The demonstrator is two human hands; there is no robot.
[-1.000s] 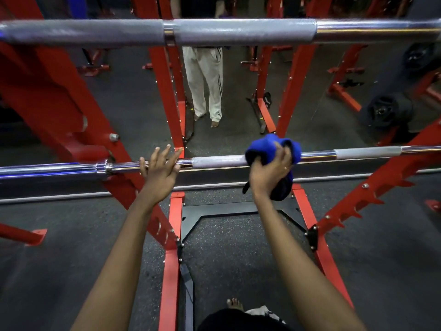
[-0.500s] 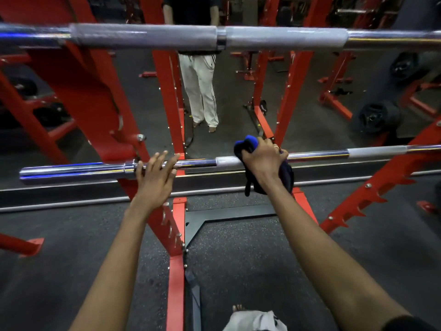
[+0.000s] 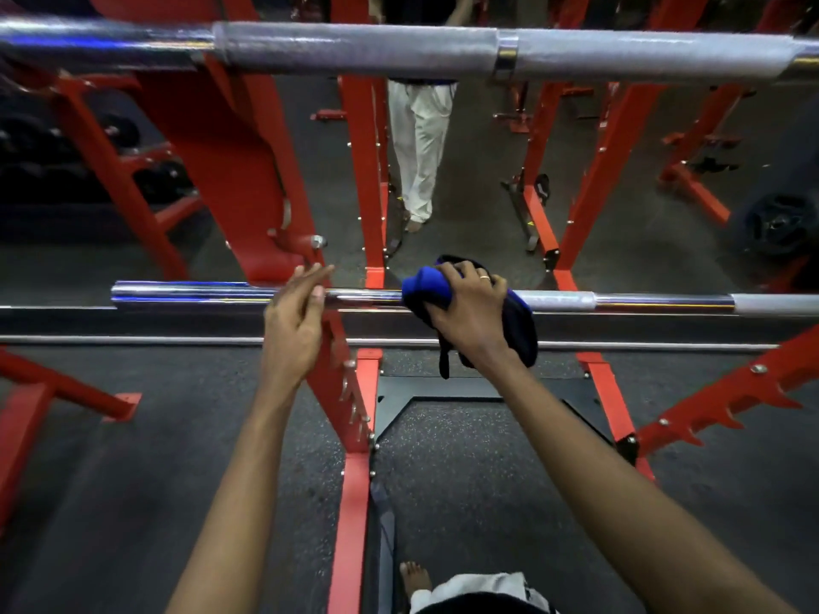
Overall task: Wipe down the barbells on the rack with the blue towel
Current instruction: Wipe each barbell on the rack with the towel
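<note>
The right arm reaches forward, nearly straight, to the lower barbell (image 3: 199, 294), which lies across the red rack (image 3: 248, 170). The right hand (image 3: 469, 312) is on top of the bar, its grip clamped round the blue towel (image 3: 425, 285), which is bunched over the bar just right of the rack's left upright, with a dark end hanging below the wrist. The left arm reaches out beside it. The left hand (image 3: 292, 330) is at the bar by that upright, its grip apart, fingers straight and blurred; whether they touch the bar cannot be told. The upper barbell (image 3: 354, 48) runs above, untouched.
</note>
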